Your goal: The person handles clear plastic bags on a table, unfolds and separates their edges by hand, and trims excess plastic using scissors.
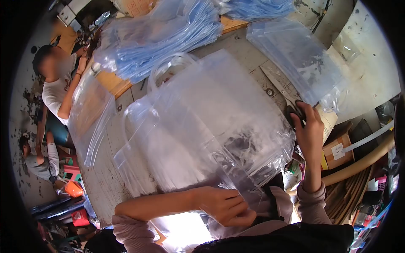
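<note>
A stack of clear plastic bags [181, 139] with loop handles lies across the table in front of me. At its near edge is my left hand [228, 206], its fingers curled closed on the clear plastic of a bag. The exact pinch point is hidden under the fingers. Off the stack's right side, my right hand [310, 126] has its fingers around the black handles of a pair of scissors [276, 82]. Their metal blades rest on the tabletop, pointing away from me and to the left.
Tall piles of bluish plastic sheets [168, 38] stand at the back. Another flat stack of plastic bags [299, 59] lies at the back right, and loose clear plastic [90, 114] hangs at the left edge. A cardboard box [337, 152] stands right. Co-workers [57, 84] sit at the left.
</note>
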The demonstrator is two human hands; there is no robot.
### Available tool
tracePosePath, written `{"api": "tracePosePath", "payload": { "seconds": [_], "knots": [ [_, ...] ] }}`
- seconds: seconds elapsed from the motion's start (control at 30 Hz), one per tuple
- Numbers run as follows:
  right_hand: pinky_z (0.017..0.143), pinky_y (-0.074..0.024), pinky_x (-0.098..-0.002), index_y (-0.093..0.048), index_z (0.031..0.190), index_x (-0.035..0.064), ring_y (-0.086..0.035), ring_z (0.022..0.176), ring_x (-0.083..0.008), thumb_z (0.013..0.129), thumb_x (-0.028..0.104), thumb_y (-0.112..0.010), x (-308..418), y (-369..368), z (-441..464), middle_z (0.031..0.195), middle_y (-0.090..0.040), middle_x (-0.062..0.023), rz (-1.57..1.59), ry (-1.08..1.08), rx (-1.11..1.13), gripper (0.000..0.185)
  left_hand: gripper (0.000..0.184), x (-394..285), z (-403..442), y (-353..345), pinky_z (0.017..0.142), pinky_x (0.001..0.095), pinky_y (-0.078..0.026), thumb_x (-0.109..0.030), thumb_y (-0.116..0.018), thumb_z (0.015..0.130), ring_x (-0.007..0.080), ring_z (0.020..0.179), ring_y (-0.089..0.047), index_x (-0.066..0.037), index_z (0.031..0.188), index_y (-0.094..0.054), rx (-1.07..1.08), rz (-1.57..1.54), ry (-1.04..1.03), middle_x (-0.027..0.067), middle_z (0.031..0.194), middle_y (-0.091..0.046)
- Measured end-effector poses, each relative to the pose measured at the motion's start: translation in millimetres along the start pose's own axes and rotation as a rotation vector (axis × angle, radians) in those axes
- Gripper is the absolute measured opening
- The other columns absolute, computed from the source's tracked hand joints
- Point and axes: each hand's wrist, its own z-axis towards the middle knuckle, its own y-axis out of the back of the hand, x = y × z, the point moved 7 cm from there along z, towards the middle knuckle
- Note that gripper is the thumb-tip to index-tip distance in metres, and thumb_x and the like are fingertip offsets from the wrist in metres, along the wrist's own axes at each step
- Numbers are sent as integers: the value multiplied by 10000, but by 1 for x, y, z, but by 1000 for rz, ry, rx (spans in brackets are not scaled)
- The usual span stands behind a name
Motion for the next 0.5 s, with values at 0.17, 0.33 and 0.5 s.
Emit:
{"api": "tracePosePath", "payload": {
  "seconds": [0.17, 0.33, 0.5],
  "knots": [
    [715, -460, -398, -575, 990, -5, -560, 813, -331, 747, 41, -668, 7, -3, 3, 867, -617, -168, -21, 79, -19, 264, 65, 1, 2, -3, 490, 177, -356, -68, -581, 793, 70, 506, -457, -98, 822, -532, 60, -24, 4, -27, 564, -428],
    [779, -458, -393, -584, 1016, -3, -544, 892, -331, 728, 89, -696, 34, 8, 8, 957, -592, -167, -33, 204, -56, 322, 46, -10, 7, -7, 449, 171, -317, -93, -533, 789, 59, 476, -420, -105, 829, -553, 83, 0, -89, -47, 563, -397],
    [785, -479, -389, -501, 1194, -14, -594, 882, -277, 763, 250, -730, 75, -9, 8, 1095, -547, -189, 914, 144, 456, 555, 76, -55, 24, -33, 453, 207, -300, -141, -517, 805, 78, 495, -390, -71, 829, -533, 177, 128, -417, -42, 572, -350]
  ]
}}
